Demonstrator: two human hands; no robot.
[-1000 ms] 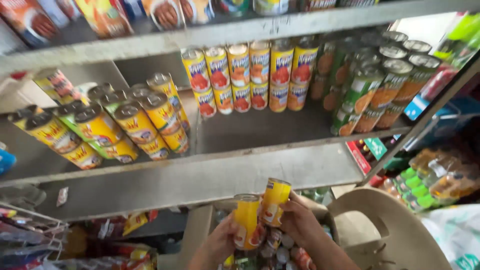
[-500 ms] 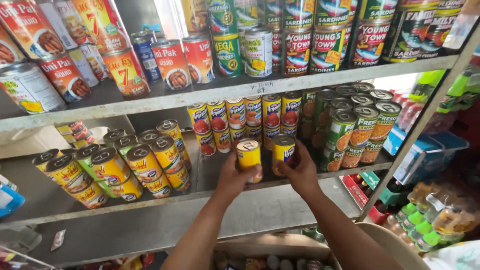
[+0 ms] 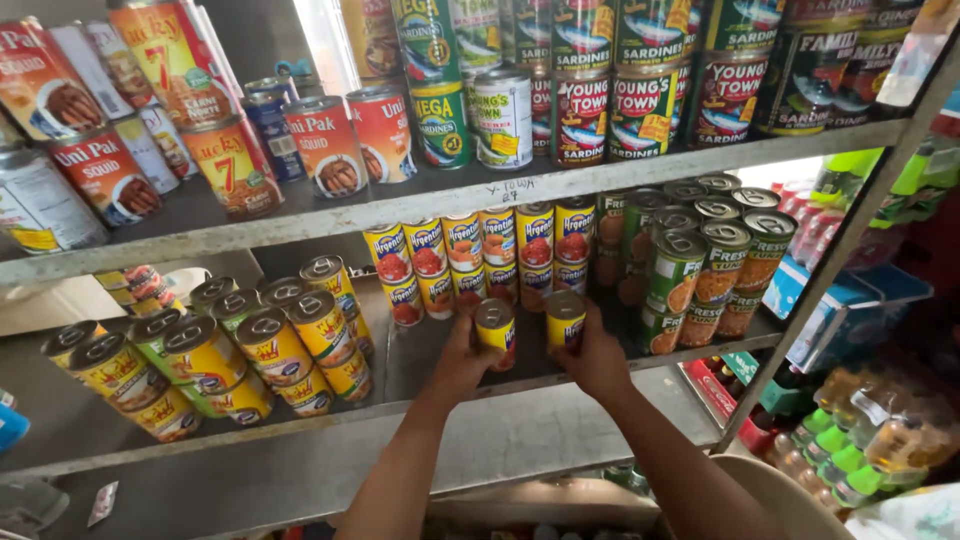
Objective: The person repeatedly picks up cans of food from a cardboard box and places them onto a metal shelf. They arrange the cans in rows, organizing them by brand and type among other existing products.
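Two small yellow tin cans with red label panels are the things in your hands, one each, standing upright on the middle grey metal shelf, near its front edge and in front of the row of matching yellow cans.

Head view: your left hand wraps the left yellow can from the side, its grip closed round the body. Your right hand holds the right yellow can the same way, fingers curled behind it. The two cans stand just beside each other, a narrow gap between.

Half a second ago both cans were raised in front of the shelf; a second ago they were down over the cardboard box below. Now they sit at shelf level, so the lift appears finished, though both hands remain closed on them.

The cans are smooth, glossy cylinders with silver pull-tab lids. To the right stands a stack of green-labelled tins; to the left, tilted yellow tins with ring-pull lids lean in rows. The shelf boards are dull, scuffed grey metal.
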